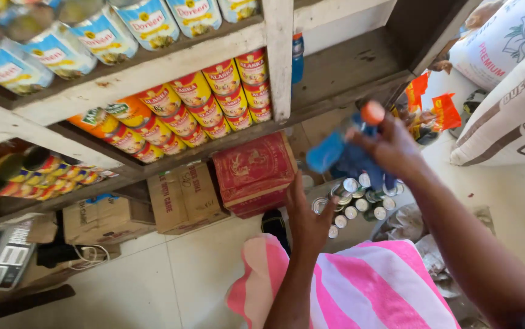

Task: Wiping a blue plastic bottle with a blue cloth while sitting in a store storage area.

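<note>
The person's right hand (390, 146) is wrapped around a blue bottle (335, 152) with an orange cap (373, 113), held up in the air just in front of the wooden shelf (348, 73), near its bare right end. The left hand (305, 213) is open and flat with nothing in it, hanging lower over a cluster of small bottles (357, 201) down by the floor. Grip looks a bit top-heavy, fingers near the neck, so supporting the bottle's base with the free hand would probably keep it steadier. Worth watching the upright post (279, 55) and the stacked red and yellow cans (214, 103) just left of it, since a tilted bottle could clip them. Frame's blurry, so the exact finger placement is hard to tell.
</note>
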